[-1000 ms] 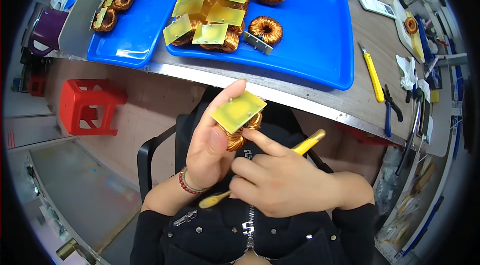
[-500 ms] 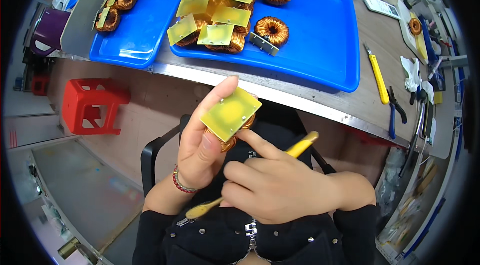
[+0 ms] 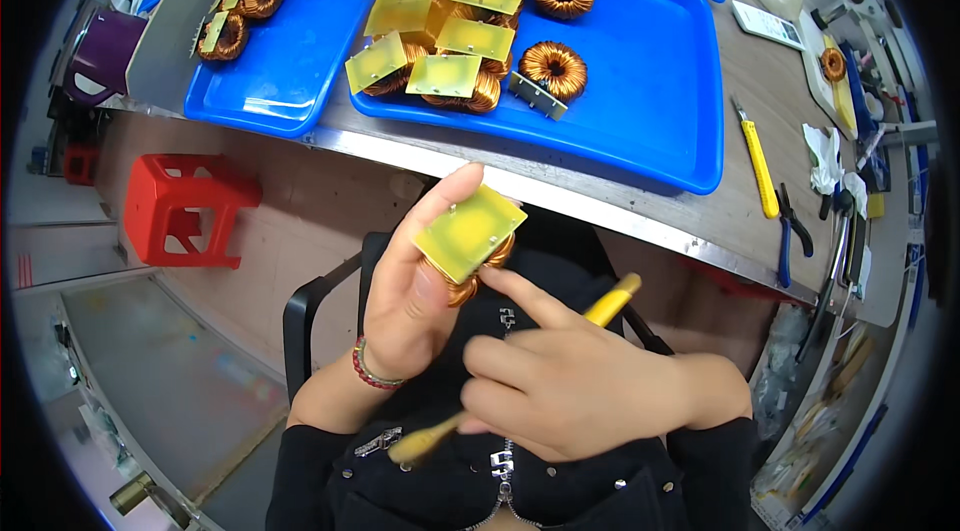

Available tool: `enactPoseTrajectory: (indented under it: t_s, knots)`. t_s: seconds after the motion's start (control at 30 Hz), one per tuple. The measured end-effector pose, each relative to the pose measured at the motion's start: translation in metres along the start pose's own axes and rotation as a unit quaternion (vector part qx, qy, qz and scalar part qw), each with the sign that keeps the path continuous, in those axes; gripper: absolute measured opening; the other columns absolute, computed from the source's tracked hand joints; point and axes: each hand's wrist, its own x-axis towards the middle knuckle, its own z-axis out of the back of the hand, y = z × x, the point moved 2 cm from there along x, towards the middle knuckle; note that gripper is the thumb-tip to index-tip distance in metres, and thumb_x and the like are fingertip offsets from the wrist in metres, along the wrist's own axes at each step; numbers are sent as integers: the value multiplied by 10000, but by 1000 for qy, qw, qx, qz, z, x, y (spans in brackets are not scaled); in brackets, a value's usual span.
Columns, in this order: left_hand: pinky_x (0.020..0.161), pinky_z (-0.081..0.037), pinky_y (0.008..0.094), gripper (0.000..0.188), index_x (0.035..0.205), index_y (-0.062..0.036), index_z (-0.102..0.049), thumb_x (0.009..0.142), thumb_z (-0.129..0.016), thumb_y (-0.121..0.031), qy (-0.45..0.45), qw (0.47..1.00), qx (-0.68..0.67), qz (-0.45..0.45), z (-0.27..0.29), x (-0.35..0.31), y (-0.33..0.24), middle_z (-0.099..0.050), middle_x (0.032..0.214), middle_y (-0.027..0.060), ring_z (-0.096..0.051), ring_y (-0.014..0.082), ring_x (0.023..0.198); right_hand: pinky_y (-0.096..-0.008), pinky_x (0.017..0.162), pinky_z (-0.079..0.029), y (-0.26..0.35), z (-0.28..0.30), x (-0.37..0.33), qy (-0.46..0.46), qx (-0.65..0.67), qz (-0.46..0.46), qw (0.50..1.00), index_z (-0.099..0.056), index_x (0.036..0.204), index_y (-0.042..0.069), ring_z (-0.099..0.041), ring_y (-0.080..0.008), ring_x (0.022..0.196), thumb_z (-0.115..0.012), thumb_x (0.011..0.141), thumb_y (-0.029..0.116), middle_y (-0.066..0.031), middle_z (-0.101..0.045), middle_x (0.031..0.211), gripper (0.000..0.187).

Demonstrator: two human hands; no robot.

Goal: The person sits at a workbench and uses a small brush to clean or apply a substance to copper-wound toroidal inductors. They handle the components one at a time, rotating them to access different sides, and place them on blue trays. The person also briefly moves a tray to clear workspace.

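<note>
My left hand [image 3: 405, 306] grips a copper-wound toroidal coil [image 3: 462, 289] with a flat yellow-green board [image 3: 470, 231] on its upper side. Most of the coil is hidden under the board and behind my fingers. The forefinger of my right hand [image 3: 570, 381] points out and reaches the coil's lower right edge. The other fingers of that hand are curled round a slim yellow tool [image 3: 612, 299]. Its tan, widened end [image 3: 420, 445] sticks out at the lower left, blurred, in front of my dark jacket.
Blue trays [image 3: 640, 146] with several coils and boards stand on the workbench [image 3: 740, 241]. A lone coil [image 3: 553, 71] lies in the nearer tray. At right are a yellow utility knife [image 3: 758, 159] and pliers [image 3: 792, 231]. A red stool [image 3: 185, 211] stands on the floor at left.
My right hand and the yellow tool have shifted slightly right and down, the forefinger still at the coil. The left hand keeps its grip. The whole view has moved a little.
</note>
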Motion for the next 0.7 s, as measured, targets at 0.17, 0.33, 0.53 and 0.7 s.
enactPoseTrajectory:
  t_s: [0.17, 0.33, 0.53, 0.7]
  knots:
    - [932, -399, 400, 584, 1375, -6, -185, 947, -305, -385, -12, 952, -301, 52, 11, -2, 13, -416, 1258, 220, -455, 295, 1135, -282, 479, -421, -8, 12, -32, -128, -84, -84, 985, -582, 792, 55, -568, -188, 600, -688, 699, 172, -50, -531, 735, 183]
    - [938, -381, 416, 569, 1392, -67, -200, 946, -280, -411, -1, 951, -291, 105, -3, 1, 14, -384, 1280, 185, -420, 309, 1155, -261, 406, -362, -20, -4, -33, -301, -283, -63, 908, -622, 800, 76, -535, -167, 526, -727, 636, 113, -61, -573, 749, 199]
    - [920, -411, 396, 557, 1389, -55, -168, 948, -342, -347, -45, 943, -316, 92, -1, -7, 21, -410, 1277, 171, -448, 289, 1152, -275, 456, -411, -56, 27, -53, -422, -304, -204, 830, -626, 774, 65, -532, -174, 562, -715, 635, 8, -112, -554, 877, 175]
    - [796, -486, 361, 501, 1378, -96, -201, 945, -389, -263, -30, 944, -296, 139, 0, -6, 28, -531, 1113, 162, -553, 265, 1010, -267, 493, -422, -27, 2, -48, -420, -201, -77, 882, -611, 741, 61, -561, -183, 605, -734, 625, 33, -109, -549, 887, 172]
